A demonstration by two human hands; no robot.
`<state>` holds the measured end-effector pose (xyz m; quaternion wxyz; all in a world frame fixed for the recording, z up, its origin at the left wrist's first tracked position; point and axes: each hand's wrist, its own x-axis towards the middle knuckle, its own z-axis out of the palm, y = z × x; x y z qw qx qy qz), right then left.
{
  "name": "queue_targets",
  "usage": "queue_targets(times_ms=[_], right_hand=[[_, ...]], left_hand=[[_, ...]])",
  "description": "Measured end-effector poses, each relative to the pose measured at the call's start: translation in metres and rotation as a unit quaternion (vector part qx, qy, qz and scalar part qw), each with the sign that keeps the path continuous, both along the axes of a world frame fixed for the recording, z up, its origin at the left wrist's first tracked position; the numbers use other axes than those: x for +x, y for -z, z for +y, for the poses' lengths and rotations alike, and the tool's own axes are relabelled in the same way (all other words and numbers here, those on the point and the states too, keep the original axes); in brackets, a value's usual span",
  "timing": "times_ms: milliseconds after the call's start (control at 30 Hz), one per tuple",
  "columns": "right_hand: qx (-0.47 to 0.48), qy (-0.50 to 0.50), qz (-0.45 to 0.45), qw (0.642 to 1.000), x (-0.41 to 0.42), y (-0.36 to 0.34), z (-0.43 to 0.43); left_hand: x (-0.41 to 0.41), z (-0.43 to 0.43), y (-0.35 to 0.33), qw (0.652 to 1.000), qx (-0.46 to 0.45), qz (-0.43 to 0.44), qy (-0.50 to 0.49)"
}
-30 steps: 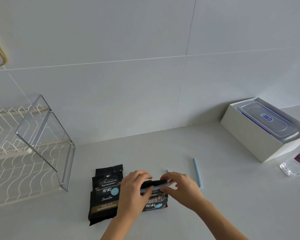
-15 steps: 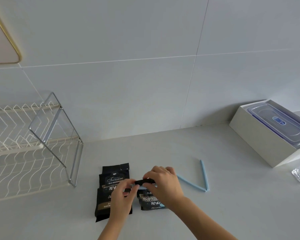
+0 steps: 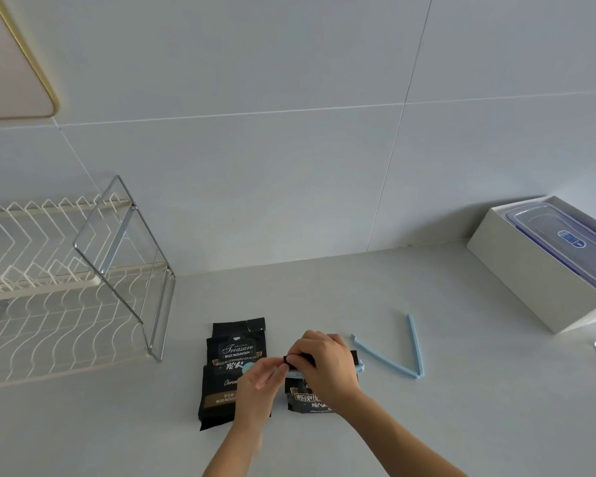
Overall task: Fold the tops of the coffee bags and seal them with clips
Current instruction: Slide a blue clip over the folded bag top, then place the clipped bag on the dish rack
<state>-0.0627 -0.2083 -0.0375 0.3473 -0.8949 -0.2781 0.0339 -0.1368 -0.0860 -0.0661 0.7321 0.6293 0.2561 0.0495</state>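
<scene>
we see right hand (image 3: 324, 366) gripping folded top of right coffee bag (image 3: 310, 402) on counter (image 3: 427, 407), clip (image 3: 327, 373) across the fold | left hand (image 3: 258, 385) fingertips pinching that bag's left end | left coffee bag (image 3: 231, 370) flat just beside, unclipped | open blue clip (image 3: 389, 352) near right of the hands

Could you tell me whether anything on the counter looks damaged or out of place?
The larger coffee bag has a ragged, torn top edge and lies unsealed. A blue clip lies open in a V beside the hands, unused. Nothing looks spilled.
</scene>
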Motion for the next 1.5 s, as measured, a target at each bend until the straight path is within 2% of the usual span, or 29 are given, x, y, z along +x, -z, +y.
queue_targets(times_ms=[233, 400, 533, 600, 667, 767, 833, 967, 1033, 1133, 1267, 1367, 1500], right_hand=[[0.046, 0.015, -0.012, 0.999, 0.000, 0.005, -0.007], [0.047, -0.020, -0.048, 0.998, 0.003, 0.001, -0.012], [0.096, 0.047, -0.063, 0.992, 0.011, -0.001, -0.028], [0.124, 0.091, -0.016, 0.988, 0.014, 0.005, -0.044], [0.153, 0.122, 0.085, 0.977, 0.013, 0.013, -0.062], [0.181, 0.118, 0.220, 0.951, 0.004, 0.028, -0.082], [0.166, 0.100, 0.260, 0.946, -0.001, 0.035, -0.089], [0.135, 0.086, 0.271, 0.949, -0.002, 0.041, -0.087], [0.134, 0.111, 0.278, 0.945, 0.001, 0.041, -0.081], [0.111, 0.144, 0.279, 0.943, 0.013, 0.038, -0.068], [0.093, 0.108, 0.281, 0.949, 0.021, 0.027, -0.057], [0.103, 0.098, 0.267, 0.953, 0.020, 0.019, -0.053], [0.149, 0.140, 0.220, 0.954, 0.018, 0.005, -0.043]], left_hand=[[0.001, 0.001, 0.001, 1.000, 0.012, -0.004, 0.019], [0.004, 0.004, 0.004, 0.999, 0.005, 0.000, 0.035], [0.006, 0.005, 0.009, 1.000, -0.005, 0.021, 0.005], [0.009, 0.006, 0.009, 1.000, -0.003, 0.024, 0.005], [0.012, 0.007, 0.008, 1.000, 0.007, 0.021, 0.003], [0.017, 0.006, 0.010, 0.999, 0.022, 0.026, 0.008], [0.019, 0.003, 0.012, 0.999, 0.017, 0.050, 0.011], [0.021, -0.002, 0.012, 0.997, 0.037, 0.069, -0.002], [0.020, -0.005, 0.009, 0.996, 0.057, 0.066, 0.021], [0.017, -0.009, 0.001, 0.995, 0.041, 0.048, 0.080], [0.014, -0.009, -0.009, 0.993, 0.023, 0.029, 0.109], [0.011, -0.001, -0.017, 0.995, 0.033, 0.015, 0.094], [0.015, 0.009, -0.040, 0.993, 0.055, -0.025, 0.100]])
